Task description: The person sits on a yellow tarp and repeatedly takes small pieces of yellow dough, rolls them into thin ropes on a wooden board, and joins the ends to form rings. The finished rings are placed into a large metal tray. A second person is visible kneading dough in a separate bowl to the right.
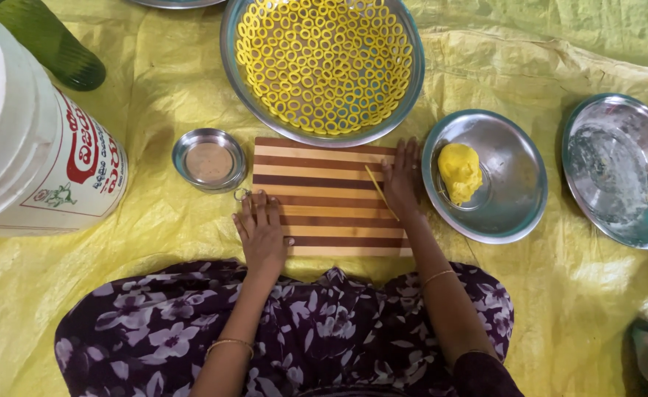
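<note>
Head view — 2 flat, released hands, left hand [262, 234] and right hand [401, 179], on striped board [324, 195] — yellow sheet [147, 242].

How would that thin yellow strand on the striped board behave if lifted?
The dough strand looks very thin, so it would probably sag and might tear. It matches the soft yellow lump in the steel plate, so it is likely light and slightly sticky under the right hand.

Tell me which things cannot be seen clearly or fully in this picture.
- Head view: the white bucket is cut off by the left edge.
- Green bottle: its top runs past the upper edge.
- Right hand: its palm lies flat and hides part of the dough strip.
- Far-right plate: cut by the right edge; its pale contents are unclear.
</note>
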